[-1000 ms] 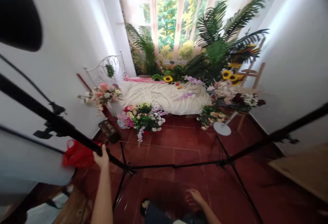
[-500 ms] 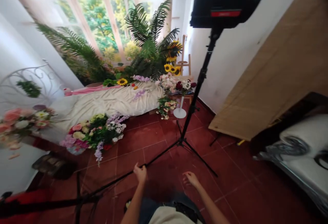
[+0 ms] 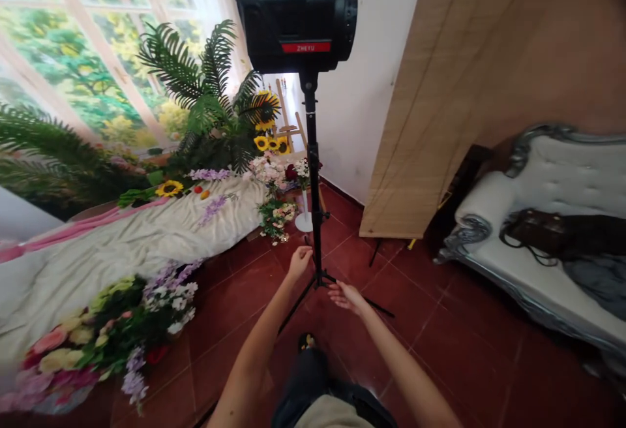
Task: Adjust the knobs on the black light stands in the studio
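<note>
A black studio light (image 3: 298, 23) with a red label sits on top of a black light stand (image 3: 313, 154), whose legs spread on the floor. My left hand (image 3: 300, 261) is just left of the lower pole, its fingers curled together; whether anything is between them is too small to tell. Right of the pole, my right hand (image 3: 346, 296) is near the top of the stand's legs, palm turned up and fingers apart, with nothing held in it.
At the left is a bed with a cream cloth (image 3: 147, 239) and a bunch of flowers (image 3: 117, 330) beside it. Behind stand a palm plant (image 3: 205, 95) and an easel (image 3: 288, 129). A bamboo screen (image 3: 415, 121) leans at the right, near a white sofa (image 3: 552, 186) holding a brown bag (image 3: 538, 229).
The view has turned right, bringing the stand to the centre and more of the sofa in. Both hands are now closer to the lower pole.
</note>
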